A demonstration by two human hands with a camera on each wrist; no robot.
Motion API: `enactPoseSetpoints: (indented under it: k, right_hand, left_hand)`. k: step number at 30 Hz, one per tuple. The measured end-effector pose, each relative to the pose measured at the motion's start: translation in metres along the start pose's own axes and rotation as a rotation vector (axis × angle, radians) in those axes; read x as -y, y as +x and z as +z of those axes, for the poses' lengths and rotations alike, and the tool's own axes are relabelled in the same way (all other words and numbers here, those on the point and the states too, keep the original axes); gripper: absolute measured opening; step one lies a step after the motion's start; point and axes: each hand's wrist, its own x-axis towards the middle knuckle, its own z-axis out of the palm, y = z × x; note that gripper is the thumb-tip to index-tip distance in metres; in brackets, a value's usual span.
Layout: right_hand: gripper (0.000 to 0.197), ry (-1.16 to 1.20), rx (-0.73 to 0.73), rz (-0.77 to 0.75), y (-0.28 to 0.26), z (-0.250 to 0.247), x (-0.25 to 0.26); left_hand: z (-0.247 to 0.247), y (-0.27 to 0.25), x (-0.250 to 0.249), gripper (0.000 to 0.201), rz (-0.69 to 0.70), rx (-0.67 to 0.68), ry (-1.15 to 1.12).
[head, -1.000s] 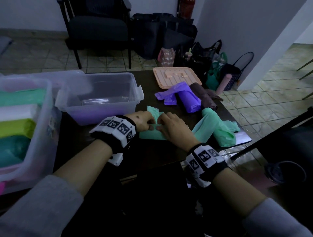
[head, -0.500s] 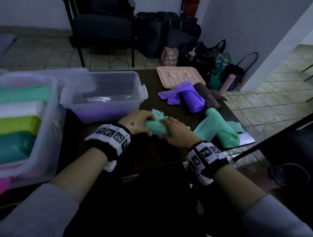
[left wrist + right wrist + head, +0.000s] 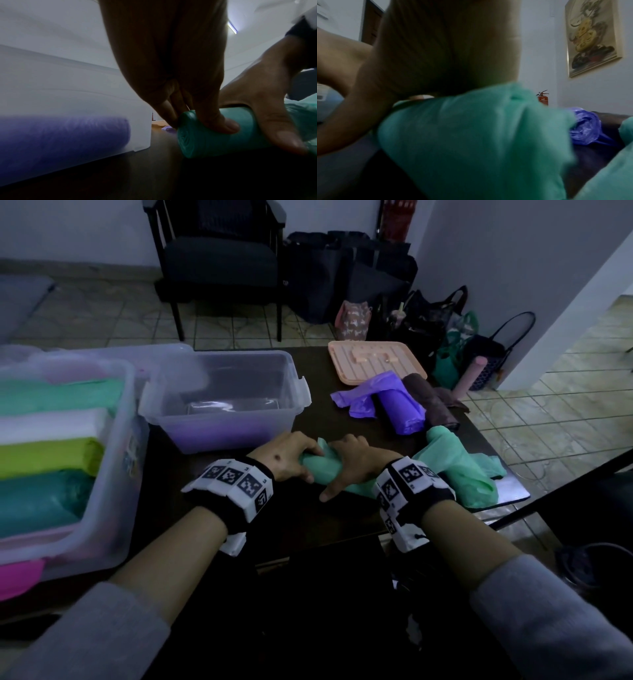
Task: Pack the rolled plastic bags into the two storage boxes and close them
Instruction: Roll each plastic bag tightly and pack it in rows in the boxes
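Observation:
A mint green rolled bag (image 3: 323,470) lies on the dark table (image 3: 308,518) in front of me. My left hand (image 3: 291,460) grips its left end, thumb over the top (image 3: 217,124). My right hand (image 3: 349,463) curls over its right part, thumb on the near side. The roll (image 3: 205,140) looks tightly wound; its loose tail (image 3: 471,135) fills the right wrist view. A clear box (image 3: 226,402) behind my hands holds a purple roll (image 3: 65,136). A larger clear box (image 3: 113,474) at the left holds several coloured rolls.
A purple roll (image 3: 400,409), a brown roll (image 3: 431,402) and a loose green bag (image 3: 462,470) lie at the right of the table. A peach lid (image 3: 373,361) rests at the far edge. A chair (image 3: 219,261) and bags (image 3: 428,320) stand on the floor beyond.
The flat green bag has been rolled toward me into a tight cylinder. Both hands have moved nearer with it and now wrap around it.

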Motion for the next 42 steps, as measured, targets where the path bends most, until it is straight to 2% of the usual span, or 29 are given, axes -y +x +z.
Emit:
enactPoseSetpoints:
  k: [3, 8, 12, 14, 16, 17, 19, 20, 22, 25, 28, 32, 35, 38, 42]
  right_hand:
    - [0.088, 0.05, -0.045, -0.063, -0.003, 0.006, 0.003]
    - [0.075, 0.135, -0.179, -0.127, -0.017, 0.016, 0.005]
    - [0.067, 0.146, -0.209, -0.155, -0.025, 0.016, 0.012]
    - [0.064, 0.153, -0.19, -0.169, -0.028, 0.014, 0.015]
    - [0.06, 0.124, -0.173, -0.183, -0.029, 0.009, 0.019]
    - [0.059, 0.122, -0.167, -0.19, -0.03, 0.007, 0.021]
    - [0.059, 0.136, -0.181, -0.212, -0.032, 0.001, 0.024]
    - [0.06, 0.149, -0.2, -0.227, -0.033, -0.002, 0.026]
    - [0.061, 0.179, -0.241, -0.257, -0.036, -0.01, 0.032]
    - [0.057, 0.175, -0.244, -0.292, -0.042, -0.026, 0.041]
    - [0.059, 0.173, -0.288, -0.331, -0.048, -0.043, 0.052]
    - [0.061, 0.251, -0.407, -0.371, -0.05, -0.062, 0.069]
    - [0.052, 0.208, -0.495, -0.416, -0.043, -0.075, 0.087]
    - [0.052, 0.162, -0.54, -0.437, -0.027, -0.081, 0.111]
    - [0.051, 0.041, -0.494, -0.45, 0.005, -0.078, 0.141]
  left_hand:
    - [-0.001, -0.001, 0.0, 0.057, 0.007, 0.012, -0.007]
    - [-0.002, -0.005, 0.003, 0.055, -0.004, 0.023, -0.066]
    - [0.002, -0.009, 0.01, 0.053, -0.058, -0.016, -0.162]
    - [0.005, -0.014, 0.017, 0.055, -0.14, -0.128, -0.315]
    - [0.008, -0.02, 0.032, 0.055, -0.282, -0.28, -0.476]
    - [0.009, -0.023, 0.041, 0.064, -0.364, -0.384, -0.59]
    - [0.009, -0.032, 0.053, 0.1, -0.533, -0.611, -0.9]
    - [0.008, -0.035, 0.06, 0.106, -0.589, -0.737, -1.006]
    - [0.0, -0.04, 0.066, 0.097, -0.659, -0.947, -1.065]
    - [-0.018, -0.045, 0.067, 0.08, -0.599, -1.124, -1.15]
    - [-0.025, -0.046, 0.071, 0.084, -0.543, -1.146, -1.274]
    - [-0.018, -0.05, 0.07, 0.055, -0.482, -1.202, -1.275]
    - [-0.005, -0.061, 0.064, 0.045, -0.422, -1.181, -1.497]
    - [0.006, -0.068, 0.059, 0.046, -0.313, -1.154, -1.732]
    - [0.014, -0.073, 0.057, 0.047, -0.249, -1.162, -1.833]
